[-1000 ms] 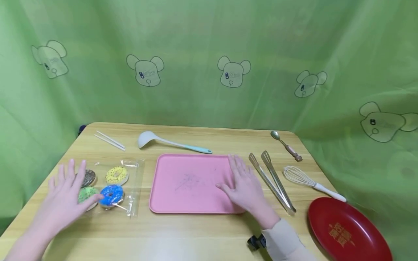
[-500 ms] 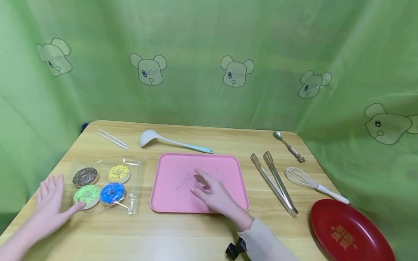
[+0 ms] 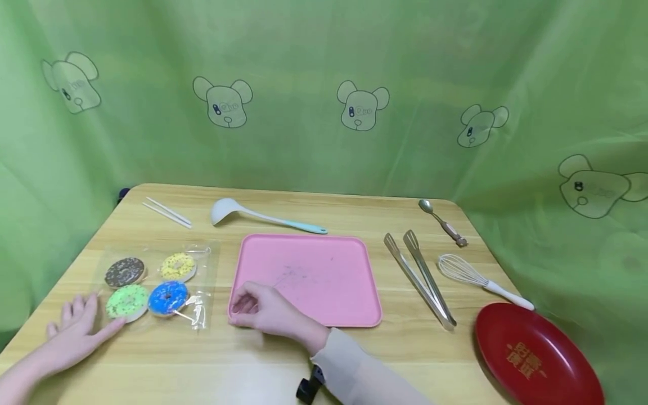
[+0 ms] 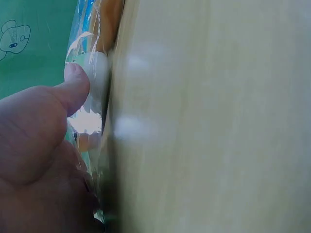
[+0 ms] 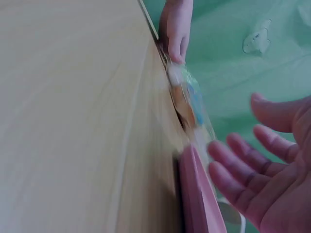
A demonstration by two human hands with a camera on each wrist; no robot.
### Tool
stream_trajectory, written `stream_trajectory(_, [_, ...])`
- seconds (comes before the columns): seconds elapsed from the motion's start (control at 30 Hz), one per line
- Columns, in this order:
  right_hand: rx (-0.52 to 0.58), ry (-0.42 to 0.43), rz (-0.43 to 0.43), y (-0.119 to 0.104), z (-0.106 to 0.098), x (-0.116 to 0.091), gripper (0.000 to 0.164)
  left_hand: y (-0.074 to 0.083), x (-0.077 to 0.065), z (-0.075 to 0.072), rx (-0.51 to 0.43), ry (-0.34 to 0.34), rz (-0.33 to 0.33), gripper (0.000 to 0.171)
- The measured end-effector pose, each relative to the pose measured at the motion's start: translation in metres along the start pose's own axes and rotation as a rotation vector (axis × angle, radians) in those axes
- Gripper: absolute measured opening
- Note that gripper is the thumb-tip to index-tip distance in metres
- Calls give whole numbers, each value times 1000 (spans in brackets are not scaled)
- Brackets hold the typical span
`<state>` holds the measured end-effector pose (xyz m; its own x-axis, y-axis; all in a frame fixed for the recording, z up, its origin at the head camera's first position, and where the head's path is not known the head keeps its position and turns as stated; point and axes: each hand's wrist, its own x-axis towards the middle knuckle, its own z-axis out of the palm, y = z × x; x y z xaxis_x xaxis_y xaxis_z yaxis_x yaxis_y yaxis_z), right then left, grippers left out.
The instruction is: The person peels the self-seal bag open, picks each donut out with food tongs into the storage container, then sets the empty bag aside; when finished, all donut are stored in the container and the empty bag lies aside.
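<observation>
Your right hand (image 3: 268, 310) has swung left, now at the near-left corner of the pink tray (image 3: 324, 281): fingers loosely bent, nothing held. Left hand (image 3: 73, 336) is spread, thumb touching the donut bag (image 3: 153, 274). Bag's now flanked; two-handed handling looks feasible.

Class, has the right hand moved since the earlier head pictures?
Yes: the right hand moved left across the pink tray, to its near left corner.

Round dark-brown donut (image 3: 124, 272): pale flecks. Round yellow donut (image 3: 177, 265), round green donut (image 3: 127, 301): speckled. Round bright-blue donut (image 3: 166, 297): pale streaks. Rectangular pink tray (image 3: 324, 287): dark marks. Oval red plate (image 3: 552, 349): gold characters. Green cloth curtain (image 3: 293, 146): outlined animal heads.
</observation>
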<state>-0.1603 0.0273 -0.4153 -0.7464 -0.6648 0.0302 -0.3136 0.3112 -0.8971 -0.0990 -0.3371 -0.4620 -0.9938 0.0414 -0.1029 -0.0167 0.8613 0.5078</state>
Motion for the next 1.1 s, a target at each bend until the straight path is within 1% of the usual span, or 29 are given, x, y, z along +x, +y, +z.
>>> stream_trajectory(0.1, [-10, -40, 26, -5, 13, 10, 31, -3, 1, 1, 20, -17, -13, 93])
stream_trajectory(0.27, [-88, -62, 46, -12, 33, 25, 37, -9, 0, 2, 42, -41, -11, 92])
stream_trajectory(0.33, [-148, -66, 34, -13, 41, 30, 40, -11, 0, 2, 53, -50, -10, 92])
stream_trajectory(0.4, [-241, -63, 31, -14, 48, 33, 42, -12, -1, 2, 61, -62, -10, 91])
stream_trajectory(0.53, [-438, -40, 59, -17, 61, 36, 43, -11, -2, 1, 59, -91, -14, 90])
stream_trajectory(0.6, [-486, -22, 83, -17, 65, 37, 43, -10, -3, 0, 52, -104, -16, 90])
stream_trajectory(0.7, [-472, -3, 106, -17, 69, 40, 41, -8, -4, -2, 41, -116, -18, 89])
stream_trajectory(0.8, [-446, 6, 106, -17, 70, 41, 39, -8, -3, -3, 36, -115, -16, 89])
stream_trajectory(0.97, [-442, 12, 56, -13, 70, 41, 28, -10, -3, -2, 45, -114, -20, 89])
stream_trajectory(1.1, [-456, 35, 8, -10, 69, 40, 18, -11, -2, -1, 43, -114, -20, 89])
